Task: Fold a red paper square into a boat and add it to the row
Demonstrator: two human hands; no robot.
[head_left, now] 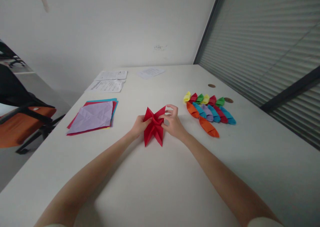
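Observation:
Between my hands is a red sheet of origami paper (pixel 155 131), folded into a four-pointed star shape with its middle pinched in. My left hand (pixel 139 126) grips its left side, the thumb lying over the folds near the centre. On the right side, my right hand (pixel 173 123) pinches the paper between thumb and index finger, the other fingers curled above. Two points of the red paper reach towards me and two point away. The fingertips behind the paper are hidden.
Left lies a stack of coloured paper sheets (pixel 93 117), lilac on top. Several folded paper pieces (pixel 207 110) in mixed colours sit in rows at right. Printed sheets (pixel 108 84) lie at the back left of the white table (pixel 140 193). An orange chair (pixel 32 120) stands beyond the left edge; blinds (pixel 270 46) run along the right.

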